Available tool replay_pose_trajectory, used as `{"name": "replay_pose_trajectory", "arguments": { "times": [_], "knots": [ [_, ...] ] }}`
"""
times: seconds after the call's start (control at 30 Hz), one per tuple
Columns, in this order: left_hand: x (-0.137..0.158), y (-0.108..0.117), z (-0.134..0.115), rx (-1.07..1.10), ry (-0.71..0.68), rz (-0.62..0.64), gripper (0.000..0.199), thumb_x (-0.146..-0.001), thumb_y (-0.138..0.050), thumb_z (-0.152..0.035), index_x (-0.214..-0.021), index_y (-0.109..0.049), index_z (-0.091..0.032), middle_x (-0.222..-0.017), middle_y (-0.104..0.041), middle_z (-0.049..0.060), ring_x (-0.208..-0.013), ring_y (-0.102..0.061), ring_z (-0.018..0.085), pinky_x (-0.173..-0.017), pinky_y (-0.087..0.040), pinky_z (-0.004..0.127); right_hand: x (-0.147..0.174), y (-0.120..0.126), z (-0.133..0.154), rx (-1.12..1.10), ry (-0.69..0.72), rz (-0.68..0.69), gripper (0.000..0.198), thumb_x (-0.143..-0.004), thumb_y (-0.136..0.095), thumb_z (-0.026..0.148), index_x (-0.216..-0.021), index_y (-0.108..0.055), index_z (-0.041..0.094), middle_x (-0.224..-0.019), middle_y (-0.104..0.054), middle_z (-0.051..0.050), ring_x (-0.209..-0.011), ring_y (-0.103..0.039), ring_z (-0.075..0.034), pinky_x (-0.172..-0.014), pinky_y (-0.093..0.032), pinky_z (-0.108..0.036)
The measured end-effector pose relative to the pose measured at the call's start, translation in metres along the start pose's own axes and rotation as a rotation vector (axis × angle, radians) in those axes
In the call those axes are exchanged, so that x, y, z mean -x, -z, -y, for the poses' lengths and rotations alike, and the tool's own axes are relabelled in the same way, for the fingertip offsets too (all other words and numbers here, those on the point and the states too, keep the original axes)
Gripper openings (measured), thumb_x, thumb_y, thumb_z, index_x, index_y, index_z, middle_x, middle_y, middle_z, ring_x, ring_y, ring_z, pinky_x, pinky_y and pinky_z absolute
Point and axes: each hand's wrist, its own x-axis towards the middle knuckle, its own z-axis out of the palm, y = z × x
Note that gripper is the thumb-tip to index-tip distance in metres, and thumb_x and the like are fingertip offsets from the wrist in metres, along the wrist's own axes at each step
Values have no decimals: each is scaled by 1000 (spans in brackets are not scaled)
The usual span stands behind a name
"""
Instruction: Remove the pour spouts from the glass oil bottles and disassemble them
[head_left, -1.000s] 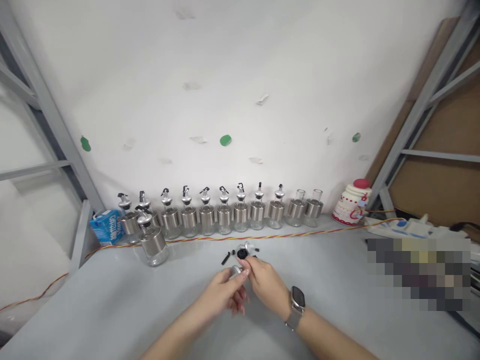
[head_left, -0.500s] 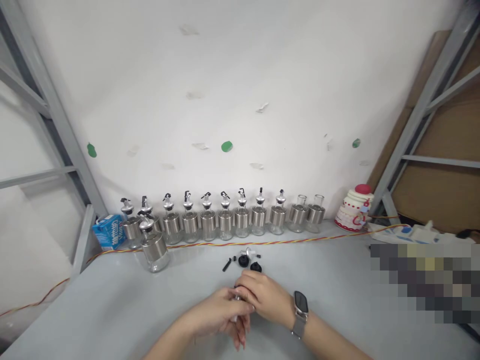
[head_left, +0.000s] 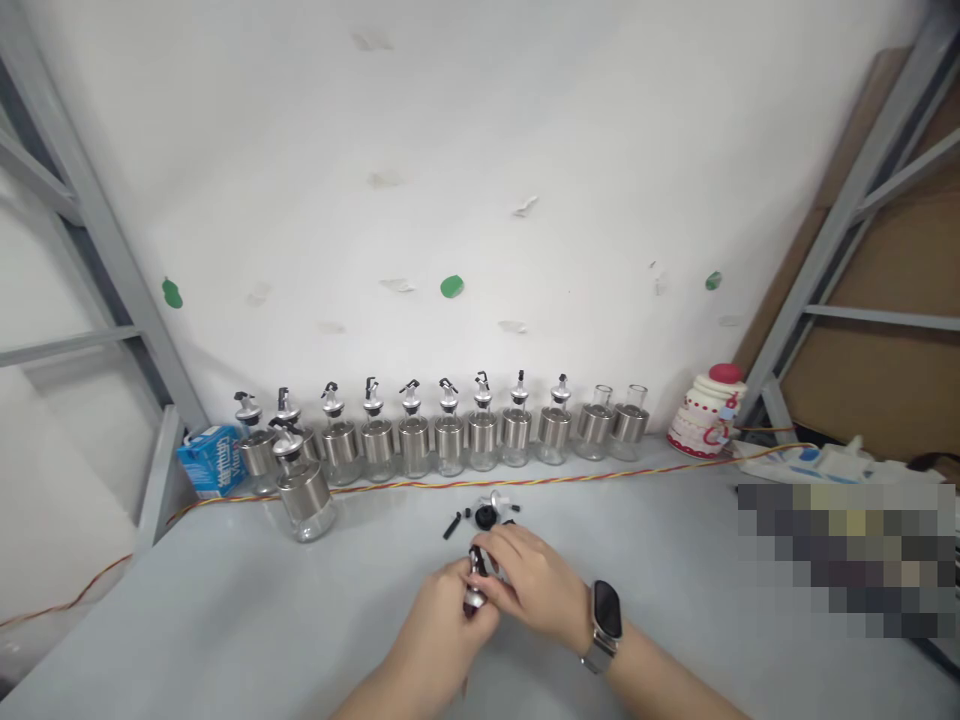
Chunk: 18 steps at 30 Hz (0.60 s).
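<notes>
Between my hands, above the front middle of the grey table, is a silver pourer spout (head_left: 475, 597) with a black top. My left hand (head_left: 442, 632) is closed round its lower part. The fingers of my right hand (head_left: 534, 580), which wears a watch on the wrist, pinch at the black top. Just beyond my hands lie a round black stopper (head_left: 486, 517), a slim black lever (head_left: 451, 525), a silver spout piece (head_left: 495, 500) and tiny black bits. Another black part is mostly hidden behind my right hand.
Glass bottles with steel sleeves (head_left: 414, 445) line the wall, most with spouts; two at the right (head_left: 628, 425) have bare necks. One capped bottle (head_left: 304, 495) stands forward at left. A blue carton (head_left: 212, 462), a twisted wire (head_left: 442, 485) and a white-and-red jar (head_left: 706, 412) are around.
My left hand has turned and closed into a fist round the spout, bringing it upright into view. My right fingers have shifted to its black top. The view has moved slightly.
</notes>
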Motion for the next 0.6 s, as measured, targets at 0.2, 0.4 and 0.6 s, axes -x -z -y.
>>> {"name": "replay_pose_trajectory", "arguments": {
  "times": [0.2,0.4,0.6],
  "knots": [
    [0,-3,0,-46,-43,-25,6,-67,-42,-17,-62,-45,-17,-55,-48,-4,-48,-38,9,-46,-29,18,-3,-1,3,157,113,-9,30,-88,-25,25,-80,-52,13,-69,-53,-8,-64,-45,-18,-62,-39,-32],
    [5,-5,-1,106,88,43,10,-74,-39,-26,-68,-43,-19,-46,-40,-8,-28,-36,7,-29,-23,17,-2,-3,3,258,217,-91,29,-87,-27,16,-74,-52,13,-64,-52,-7,-60,-43,-18,-58,-37,-32],
    [7,-3,-9,163,93,55,11,-76,-39,-27,-69,-42,-19,-40,-38,-10,-26,-36,6,-26,-24,14,-2,-5,5,239,230,-198,27,-87,-26,14,-79,-52,11,-66,-55,-8,-62,-47,-19,-59,-38,-33]
  ]
}}
